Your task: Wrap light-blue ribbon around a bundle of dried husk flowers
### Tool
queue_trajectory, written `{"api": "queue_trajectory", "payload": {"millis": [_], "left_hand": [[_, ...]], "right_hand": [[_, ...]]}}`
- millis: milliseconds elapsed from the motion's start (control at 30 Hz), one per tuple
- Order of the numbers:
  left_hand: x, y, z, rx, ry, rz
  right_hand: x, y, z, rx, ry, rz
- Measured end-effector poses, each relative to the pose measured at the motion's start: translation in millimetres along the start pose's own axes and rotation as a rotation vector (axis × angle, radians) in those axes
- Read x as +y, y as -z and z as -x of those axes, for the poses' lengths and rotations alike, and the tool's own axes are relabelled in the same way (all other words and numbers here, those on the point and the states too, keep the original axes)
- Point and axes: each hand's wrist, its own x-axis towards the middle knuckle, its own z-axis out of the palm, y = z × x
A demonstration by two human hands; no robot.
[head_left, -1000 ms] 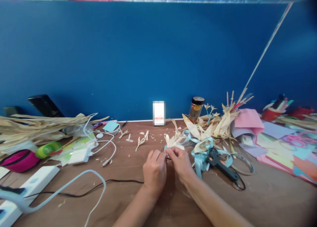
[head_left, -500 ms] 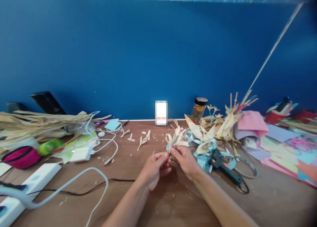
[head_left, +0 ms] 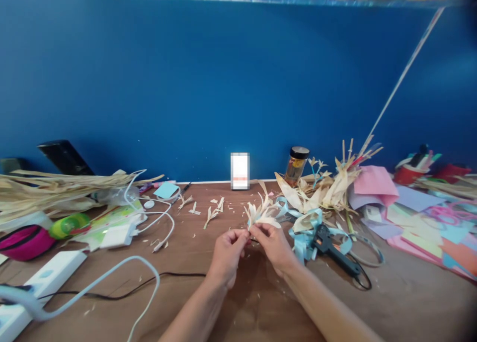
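Observation:
A cream flower of dried husk strips (head_left: 258, 212) stands up above my fingertips near the middle of the table, its petals spread. My right hand (head_left: 275, 246) pinches the flower at its base, thumb and forefinger together. Close against it, my left hand (head_left: 226, 255) is closed in a pinch just under the flower, at the stem; the stem itself is mostly hidden by the fingers. A bit of light blue shows at the flower's base. Smaller husk flowers (head_left: 210, 215) and scraps lie on the table beyond my left hand.
Right of my hands lie a black glue gun (head_left: 337, 252), light blue ribbon (head_left: 303, 242), husk bundles (head_left: 337, 193) and a jar (head_left: 297, 164). Coloured papers (head_left: 417, 232) cover the far right. Leftward are a power strip (head_left: 55, 277), white cables (head_left: 156, 277), a pink pouch (head_left: 28, 242) and long husk strips (head_left: 55, 190).
My left hand has turned, its fingers now curled more tightly under the flower. The flower has shifted slightly left and lower with my right hand. The whole view has moved a little.

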Motion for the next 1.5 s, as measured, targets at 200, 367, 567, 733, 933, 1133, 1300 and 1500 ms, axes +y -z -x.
{"api": "queue_trajectory", "payload": {"millis": [200,367,567,733,933,1133,1300,1500], "left_hand": [[-10.2,-1.4,-1.6,0.096,-0.165,-0.147],[-8.6,-2.2,0.7,0.159,-0.311,-0.393],[-2.2,-2.7,7.0,0.211,-0.587,-0.776],[-3.3,-0.8,6.5,0.197,-0.821,-1.085],[-7.5,-1.9,8.5,0.130,-0.890,-1.205],[-4.6,-3.5,5.4,0.050,-0.578,-0.677],[-2.0,-1.8,0.6,-0.038,-0.078,-0.047],[0.3,2.4,-0.5,-0.029,0.084,0.104]], "right_hand": [[9.3,-4.4,2.3,0.072,-0.006,-0.045],[10.9,-6.9,6.2,0.126,0.022,0.050],[5.5,-6.6,7.8,0.098,0.078,0.066],[1.5,-6.7,9.1,0.102,0.052,0.060],[3.9,-5.9,6.2,0.139,0.024,0.031],[4.5,7.0,-3.2,0.067,0.044,0.124],[1.0,13.1,-5.0,-0.033,0.068,0.162],[-3.3,12.2,-3.3,-0.084,0.101,0.206]]}}
